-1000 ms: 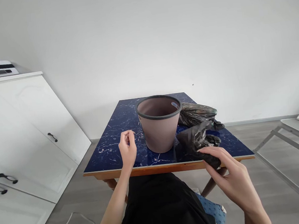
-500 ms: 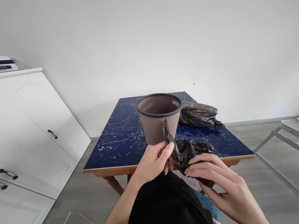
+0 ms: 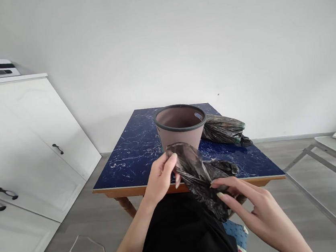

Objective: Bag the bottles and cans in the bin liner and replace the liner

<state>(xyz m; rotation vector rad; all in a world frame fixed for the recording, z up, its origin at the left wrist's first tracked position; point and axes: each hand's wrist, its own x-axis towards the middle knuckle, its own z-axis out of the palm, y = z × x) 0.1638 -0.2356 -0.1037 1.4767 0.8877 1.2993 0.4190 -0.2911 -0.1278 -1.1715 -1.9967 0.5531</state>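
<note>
A crumpled black plastic bag (image 3: 196, 175) is stretched between my two hands, over the table's front edge. My left hand (image 3: 160, 178) pinches its left end between thumb and fingers. At its lower right side, my right hand (image 3: 244, 198) grips the plastic with thumb and forefinger; the other fingers are partly hidden. Just behind the bag stands a brownish-mauve trash can (image 3: 179, 136) with a dark rim, upright; its bottom is out of sight behind the bag and my left hand. A bunched piece of black plastic (image 3: 225, 166) lies on the table behind my right hand.
The blue marble-patterned table (image 3: 129, 154) has a wooden edge. A full, knotted black bag (image 3: 224, 129) lies right of the can. To the left is a white cabinet (image 3: 35, 137); to the right, a grey metal-framed stand (image 3: 335, 159). A pale cable (image 3: 80, 238) lies on the floor.
The twisted strip of plastic is now spread into a wider sheet. My left hand has moved left, pulling its end along, and my right hand has shifted its hold.
</note>
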